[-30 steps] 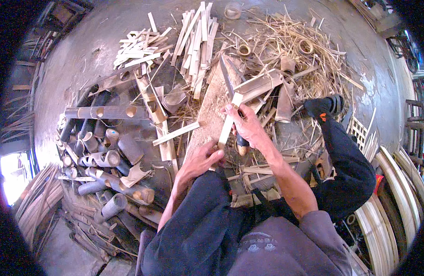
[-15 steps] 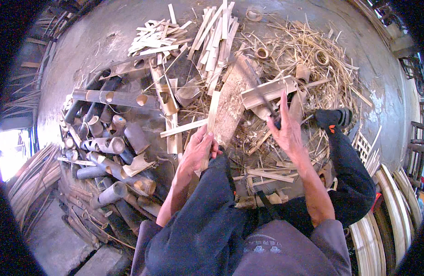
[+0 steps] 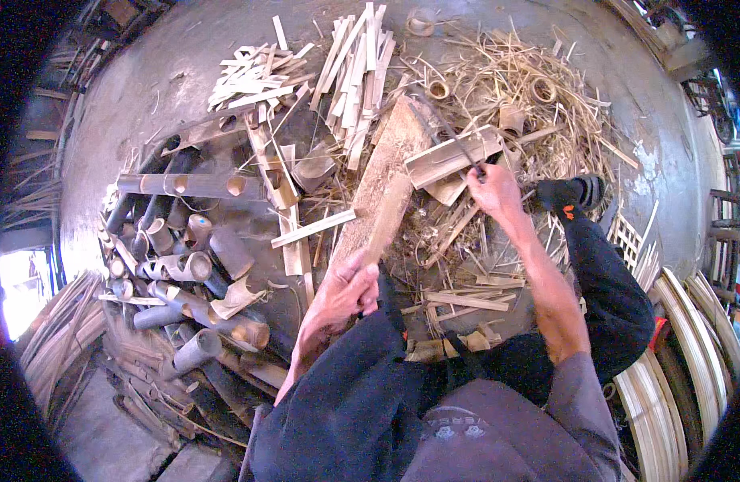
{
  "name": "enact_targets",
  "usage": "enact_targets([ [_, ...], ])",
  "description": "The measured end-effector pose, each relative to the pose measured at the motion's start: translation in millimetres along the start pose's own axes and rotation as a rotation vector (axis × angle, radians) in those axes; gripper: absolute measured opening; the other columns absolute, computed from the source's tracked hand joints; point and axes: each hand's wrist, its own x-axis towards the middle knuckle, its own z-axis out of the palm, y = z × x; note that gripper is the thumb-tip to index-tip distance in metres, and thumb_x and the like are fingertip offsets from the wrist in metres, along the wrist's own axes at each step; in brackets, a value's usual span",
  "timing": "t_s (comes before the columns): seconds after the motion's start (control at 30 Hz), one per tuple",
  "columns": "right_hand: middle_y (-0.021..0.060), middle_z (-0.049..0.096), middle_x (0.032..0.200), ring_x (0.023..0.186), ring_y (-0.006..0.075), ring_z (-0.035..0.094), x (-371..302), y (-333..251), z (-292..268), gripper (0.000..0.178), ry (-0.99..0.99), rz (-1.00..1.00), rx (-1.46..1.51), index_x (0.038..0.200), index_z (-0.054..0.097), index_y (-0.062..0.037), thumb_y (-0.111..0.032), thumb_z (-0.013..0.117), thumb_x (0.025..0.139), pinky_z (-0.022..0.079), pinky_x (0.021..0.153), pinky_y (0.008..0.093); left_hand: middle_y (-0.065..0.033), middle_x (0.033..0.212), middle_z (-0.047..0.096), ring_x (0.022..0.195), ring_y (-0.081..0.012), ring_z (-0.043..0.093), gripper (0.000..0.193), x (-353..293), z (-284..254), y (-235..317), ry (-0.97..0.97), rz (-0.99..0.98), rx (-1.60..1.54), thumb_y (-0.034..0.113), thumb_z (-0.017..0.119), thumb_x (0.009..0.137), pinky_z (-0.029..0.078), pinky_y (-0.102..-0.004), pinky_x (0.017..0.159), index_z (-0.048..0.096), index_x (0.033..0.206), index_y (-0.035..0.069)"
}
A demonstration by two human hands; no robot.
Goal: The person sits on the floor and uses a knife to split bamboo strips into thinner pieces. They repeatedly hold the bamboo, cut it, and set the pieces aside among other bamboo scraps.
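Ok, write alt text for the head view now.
A person's left hand grips a pale strip over a board; the right hand holds a dark knife. Bamboo tubes lie at left, piled sticks and shavings ahead.

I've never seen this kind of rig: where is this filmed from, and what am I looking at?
There is no machine, just a person's two bare hands. A wide fisheye camera on the head looks down, so straight edges bend. The left hand grips a pale strip, blurred, over a wooden board. The right hand holds a dark, long-bladed knife. On the floor lie heaped light slats beyond the board, bamboo tubes to the left and straw-like shavings to the right.
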Motion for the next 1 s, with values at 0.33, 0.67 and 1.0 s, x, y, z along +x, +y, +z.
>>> enact_targets([
  [0.33, 0.0212, 0.066, 0.074, 0.070, 0.0388, 0.066, -18.1, -12.8, 26.5, 0.037, -0.077, -0.148, 0.111, 0.090, 0.069, -0.0055, -0.040, 0.057, 0.082, 0.053, 0.066, 0.0482, 0.0027, 0.058, 0.042, 0.046, -0.0070, 0.040, 0.030, 7.0, -3.1, -5.8, 0.006, 0.056, 0.131, 0.017, 0.046, 0.099, 0.037, -0.0239, 0.043, 0.049, 0.127, 0.007],
  [0.67, 0.0245, 0.065, 0.077, 0.074, 0.0389, 0.065, -40.7, 4.7, -0.8, 0.039, 0.014, -0.100, 0.242, 0.100, 0.067, -0.0005, -0.036, 0.059, 0.087, 0.049, 0.067, 0.0442, 0.0022, 0.070, 0.047, 0.058, -0.0092, 0.043, 0.027, 79.3, -68.9, -51.6, 0.366, 0.280, -0.033, 0.024, 0.046, 0.098, 0.040, -0.0245, 0.055, 0.054, 0.117, 0.006],
  [1.0, 0.0250, 0.066, 0.094, 0.093, 0.0399, 0.064, -71.4, 16.9, 47.8, 0.045, -0.230, 0.184, 0.133, 0.106, 0.065, -0.0025, -0.042, 0.058, 0.084, 0.049, 0.082, 0.0454, -0.0087, 0.082, 0.062, 0.059, -0.0120, 0.057, 0.030, 145.2, -234.1, 114.7, 0.787, 0.391, 0.156, 0.026, 0.051, 0.093, 0.049, -0.0266, 0.053, 0.047, 0.115, 0.005],
])
